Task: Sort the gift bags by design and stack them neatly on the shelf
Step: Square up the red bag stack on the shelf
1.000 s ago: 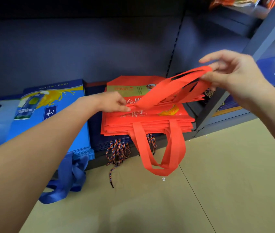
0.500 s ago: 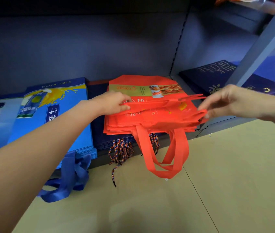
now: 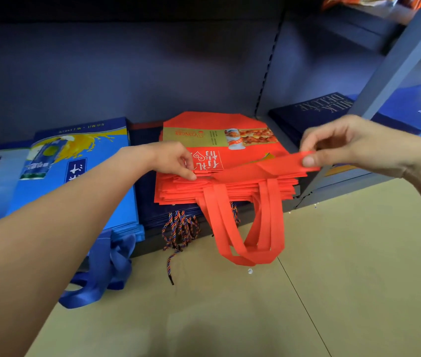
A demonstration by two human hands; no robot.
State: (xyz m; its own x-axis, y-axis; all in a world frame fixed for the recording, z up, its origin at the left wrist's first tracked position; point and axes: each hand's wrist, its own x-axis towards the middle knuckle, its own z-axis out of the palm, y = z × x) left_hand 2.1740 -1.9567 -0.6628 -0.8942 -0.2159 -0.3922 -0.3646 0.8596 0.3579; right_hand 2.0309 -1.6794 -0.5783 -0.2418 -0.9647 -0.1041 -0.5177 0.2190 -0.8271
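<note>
Dark blue-grey shelf (image 3: 152, 73) fills the back w/ its bottom board low to the tan floor (image 3: 333, 279); a slanted grey upright (image 3: 394, 65) cuts across the right side, partly blocking the view of the next bay. On the board, left to right: light blue bags (image 3: 80, 171) w/ a drink print, their blue straps (image 3: 101, 269) spilling onto the floor; a navy stack (image 3: 145, 202) mostly buried under the red one, only its multicolour rope handles (image 3: 178, 228) dangling off the front edge; then the red gift bag stack (image 3: 225, 173), lying flat at mid-shelf, front edge overhanging. Red loop handles (image 3: 245, 228) hang from it down toward the floor. Behind the upright, a navy "MILK DELUXE" bag (image 3: 317, 112) and more blue bags (image 3: 415, 109). Left hand (image 3: 176, 161) rests on the stack's front-left corner, fingertips curled down onto the top bag's edge. Right hand (image 3: 353, 143) pinches a red strap (image 3: 281, 167) betw. thumb and fingers, strap stretched flat over the top bag. Orange packets (image 3: 358, 1) top right, too cropped to read.
</note>
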